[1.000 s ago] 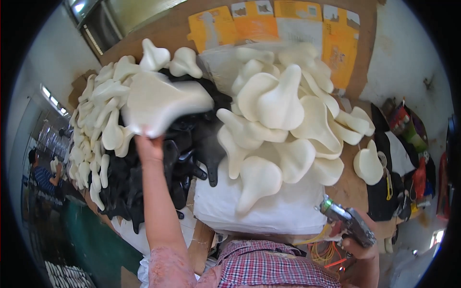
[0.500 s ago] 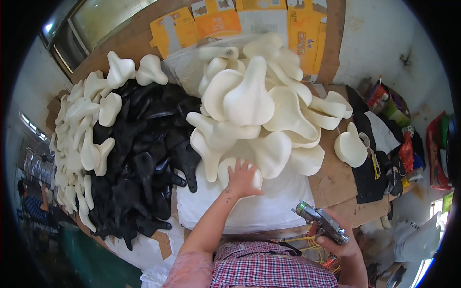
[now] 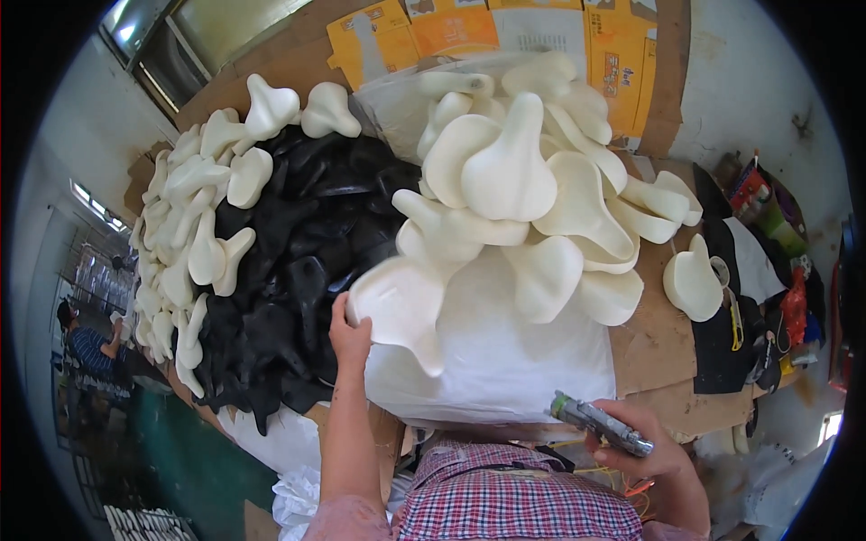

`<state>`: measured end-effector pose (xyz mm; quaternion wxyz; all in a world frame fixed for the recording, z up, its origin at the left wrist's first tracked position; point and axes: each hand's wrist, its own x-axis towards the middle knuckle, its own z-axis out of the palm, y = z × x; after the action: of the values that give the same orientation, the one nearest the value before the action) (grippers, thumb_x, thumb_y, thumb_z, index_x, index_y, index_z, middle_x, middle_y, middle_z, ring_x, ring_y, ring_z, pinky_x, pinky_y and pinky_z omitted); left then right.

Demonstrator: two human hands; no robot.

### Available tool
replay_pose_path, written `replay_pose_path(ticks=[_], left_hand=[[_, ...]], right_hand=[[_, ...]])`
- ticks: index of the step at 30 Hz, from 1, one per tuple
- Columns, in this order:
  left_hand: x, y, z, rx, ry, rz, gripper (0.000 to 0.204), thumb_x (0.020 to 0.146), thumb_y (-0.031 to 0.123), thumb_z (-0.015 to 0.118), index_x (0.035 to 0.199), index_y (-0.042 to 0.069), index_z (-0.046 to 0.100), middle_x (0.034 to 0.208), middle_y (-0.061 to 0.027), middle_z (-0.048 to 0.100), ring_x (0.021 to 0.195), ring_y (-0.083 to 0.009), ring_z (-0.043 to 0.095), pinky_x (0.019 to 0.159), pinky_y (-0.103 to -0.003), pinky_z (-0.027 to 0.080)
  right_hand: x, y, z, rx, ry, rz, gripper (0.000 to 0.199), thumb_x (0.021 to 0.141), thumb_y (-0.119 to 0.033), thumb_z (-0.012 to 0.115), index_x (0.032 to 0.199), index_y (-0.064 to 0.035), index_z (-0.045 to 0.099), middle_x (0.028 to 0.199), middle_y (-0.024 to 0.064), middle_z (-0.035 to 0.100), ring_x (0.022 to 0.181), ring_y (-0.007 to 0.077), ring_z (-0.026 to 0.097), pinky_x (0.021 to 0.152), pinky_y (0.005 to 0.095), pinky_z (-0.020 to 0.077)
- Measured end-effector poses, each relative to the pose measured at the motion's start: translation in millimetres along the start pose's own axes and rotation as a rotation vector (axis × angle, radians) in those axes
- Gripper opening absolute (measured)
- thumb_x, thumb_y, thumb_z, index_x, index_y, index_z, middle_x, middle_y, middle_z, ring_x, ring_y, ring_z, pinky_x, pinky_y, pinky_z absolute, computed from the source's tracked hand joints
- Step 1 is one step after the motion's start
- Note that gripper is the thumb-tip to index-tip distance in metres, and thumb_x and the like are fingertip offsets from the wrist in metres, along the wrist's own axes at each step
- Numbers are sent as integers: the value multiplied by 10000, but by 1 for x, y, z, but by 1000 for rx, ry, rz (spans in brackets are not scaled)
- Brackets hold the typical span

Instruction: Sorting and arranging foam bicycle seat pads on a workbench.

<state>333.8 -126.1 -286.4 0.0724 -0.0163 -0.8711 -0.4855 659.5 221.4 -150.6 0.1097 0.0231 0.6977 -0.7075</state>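
My left hand (image 3: 350, 335) grips the wide end of a cream foam saddle pad (image 3: 399, 302). The pad's hollow side shows, and its narrow nose points toward me, tilted over the white-covered front of the table. At the lower right, my right hand (image 3: 642, 444) is wrapped round a metal spray gun (image 3: 600, 424) with a green ring near its nozzle, which points left. A heap of similar foam saddle pads (image 3: 510, 171) rises behind my left hand. Left of that hand lies a pile of black saddle-shaped pieces (image 3: 302, 279).
More cream pads (image 3: 185, 212) are stacked beyond the black pile. One single pad (image 3: 693, 279) lies on the cardboard at the right, beside a yellow cutter (image 3: 736, 323) and mixed tools. Yellow cardboard (image 3: 622, 72) lines the back. Another person (image 3: 95, 343) is at the far left.
My left hand has lifted the pad from the white surface and moved left, turning its hollow side into view. The spray gun stays in my right hand. The whole view has shifted.
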Motion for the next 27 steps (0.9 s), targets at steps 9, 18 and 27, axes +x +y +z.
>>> replay_pose_path(ticks=[9, 18, 27], left_hand=[[16, 33, -5, -227, 70, -93, 613, 739, -64, 557, 1326, 69, 441, 1134, -109, 574, 892, -204, 617, 528, -300, 556], [114, 79, -51, -999, -61, -149, 535, 841, 68, 531, 1355, 58, 384, 1143, -143, 567, 898, -299, 636, 586, -379, 590], [156, 149, 177, -87, -242, 266, 677, 737, 209, 747, 1302, -15, 447, 1196, -151, 559, 1045, -204, 554, 903, -330, 452]], right_hand=[[-8, -26, 22, 139, 291, -224, 561, 730, -6, 705, 1256, -8, 510, 893, 99, 648, 790, 146, 624, 722, 294, 487], [-26, -10, 18, 87, 388, -264, 572, 752, -29, 697, 1279, 14, 479, 909, 96, 633, 785, 152, 616, 705, 288, 489], [-26, 2, 24, 184, 531, -265, 619, 777, -42, 687, 1332, 11, 419, 1039, 129, 601, 860, 174, 606, 761, 312, 490]])
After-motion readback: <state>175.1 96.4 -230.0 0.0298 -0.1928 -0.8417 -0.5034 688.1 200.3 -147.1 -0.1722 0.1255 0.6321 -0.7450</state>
